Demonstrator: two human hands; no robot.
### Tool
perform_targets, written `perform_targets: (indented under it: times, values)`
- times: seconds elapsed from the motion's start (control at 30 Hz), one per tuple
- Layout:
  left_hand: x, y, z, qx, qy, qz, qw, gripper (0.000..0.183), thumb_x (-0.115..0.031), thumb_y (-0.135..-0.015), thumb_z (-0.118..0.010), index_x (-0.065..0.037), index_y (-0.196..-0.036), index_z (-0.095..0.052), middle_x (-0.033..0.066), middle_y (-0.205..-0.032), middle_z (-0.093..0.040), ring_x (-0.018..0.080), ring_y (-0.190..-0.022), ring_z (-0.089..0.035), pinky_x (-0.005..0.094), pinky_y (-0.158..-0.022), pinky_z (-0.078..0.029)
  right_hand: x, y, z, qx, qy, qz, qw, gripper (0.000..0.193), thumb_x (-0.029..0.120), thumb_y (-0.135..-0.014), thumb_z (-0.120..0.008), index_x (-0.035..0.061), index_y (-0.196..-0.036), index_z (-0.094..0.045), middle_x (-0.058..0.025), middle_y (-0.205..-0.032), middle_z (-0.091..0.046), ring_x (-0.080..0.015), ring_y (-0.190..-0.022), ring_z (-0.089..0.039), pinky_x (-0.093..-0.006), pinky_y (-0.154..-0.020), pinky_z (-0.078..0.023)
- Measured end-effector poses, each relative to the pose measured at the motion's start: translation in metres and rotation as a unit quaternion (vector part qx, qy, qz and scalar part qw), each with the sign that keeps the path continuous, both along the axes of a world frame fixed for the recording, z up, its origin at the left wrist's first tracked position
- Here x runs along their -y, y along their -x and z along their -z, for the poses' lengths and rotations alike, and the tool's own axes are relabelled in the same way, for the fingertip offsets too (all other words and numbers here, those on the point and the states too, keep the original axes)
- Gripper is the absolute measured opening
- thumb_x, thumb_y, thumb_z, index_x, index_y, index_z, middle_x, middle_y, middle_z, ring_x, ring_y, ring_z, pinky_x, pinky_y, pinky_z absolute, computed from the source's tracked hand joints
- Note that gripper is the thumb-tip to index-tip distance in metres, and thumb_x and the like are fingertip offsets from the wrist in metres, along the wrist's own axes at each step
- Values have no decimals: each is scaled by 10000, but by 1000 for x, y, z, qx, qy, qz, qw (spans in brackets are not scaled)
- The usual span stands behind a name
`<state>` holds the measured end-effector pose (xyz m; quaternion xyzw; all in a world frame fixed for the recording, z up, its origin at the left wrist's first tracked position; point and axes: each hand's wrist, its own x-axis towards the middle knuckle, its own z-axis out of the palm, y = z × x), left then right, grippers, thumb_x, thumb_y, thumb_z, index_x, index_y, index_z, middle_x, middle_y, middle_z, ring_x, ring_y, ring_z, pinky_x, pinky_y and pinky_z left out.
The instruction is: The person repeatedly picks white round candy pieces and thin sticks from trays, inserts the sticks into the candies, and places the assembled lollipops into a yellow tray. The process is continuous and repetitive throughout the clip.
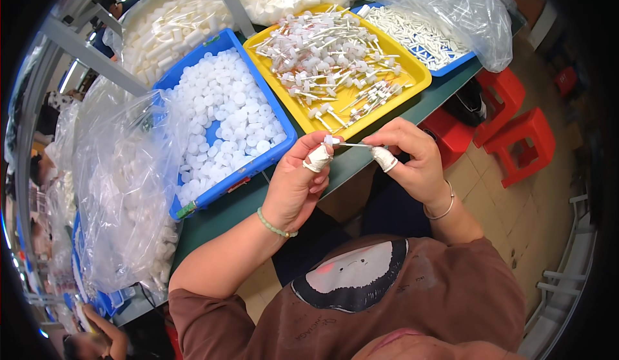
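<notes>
Above the table's near edge, my left hand (pixel 293 186) pinches a small white plastic cap (pixel 331 140) between thumb and fingers. A thin, light-coloured rod (pixel 351 144) runs from the cap across to my right hand (pixel 412 157), whose thumb and index finger grip its other end. White tape wraps both thumbs. Just beyond my hands is a yellow tray (pixel 409 70), heaped with white caps on thin stems (pixel 322 57). A blue tray (pixel 258 166) full of round white caps (pixel 225 95) lies to the left of it.
Farther right, another blue tray (pixel 454 65) holds short white sticks (pixel 412 37). Clear plastic bags (pixel 116 186) of white parts crowd the left and back. A grey metal post (pixel 229 2) rises behind the trays. Red stools (pixel 522 144) stand right; another person (pixel 106 334) sits lower left.
</notes>
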<state>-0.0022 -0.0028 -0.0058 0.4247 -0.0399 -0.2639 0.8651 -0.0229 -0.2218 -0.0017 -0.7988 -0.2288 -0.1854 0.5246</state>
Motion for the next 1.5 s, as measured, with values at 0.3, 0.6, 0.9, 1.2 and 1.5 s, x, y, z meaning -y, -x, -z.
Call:
perform_targets:
  times: [0.3, 0.6, 0.9, 1.2, 1.5]
  values:
    - [2, 4, 1, 13, -38, 10, 999, 272, -84, -894, -632, -68, -1159, -572, 4, -1039, -651, -11, -598, -397, 141, -511, -313, -21, -2, -9, 65, 0, 10, 998, 222, -35, -786, -628, 48, -984, -686, -82, -867, -637, -176, -736, -612, -298, -682, -482]
    - [-1, -2, -4, -28, -44, 1, 999, 372, -131, -937, -566, -59, -1297, -509, 5, -1004, -600, 11, -590, -359, 143, -510, -306, -30, -13, -10, 209, 90, 64, 972, 223, -11, -702, -717, 91, -899, -688, -52, -806, -652, -230, -719, -607, -317, -625, -480]
    - [-8, -7, 10, -160, 168, 171, 958, 377, -70, -905, -468, 29, -1268, -479, 130, -1224, -533, 111, -843, -522, 212, -688, -475, -16, -119, -24, 150, 131, 64, 978, 153, 94, -822, -621, 40, -950, -685, -104, -911, -679, -242, -802, -633, -323, -722, -496]
    - [1, -2, 0, -171, 103, 180, 963, 404, 58, -891, -467, 67, -1295, -453, 209, -1320, -487, 280, -1214, -522, 294, -986, -488, 43, -104, -46, -40, 330, -38, 942, 166, 61, -744, -625, 31, -892, -694, -120, -827, -670, -277, -758, -631, -349, -706, -495]
    - [-4, -5, 4, -112, 74, 172, 976, 364, -75, -961, -491, 21, -1312, -464, 176, -1303, -527, 163, -1054, -623, 259, -907, -539, 18, -124, -46, -76, 446, -80, 888, 143, 17, -725, -651, 23, -863, -687, -99, -833, -646, -243, -750, -622, -335, -689, -493]
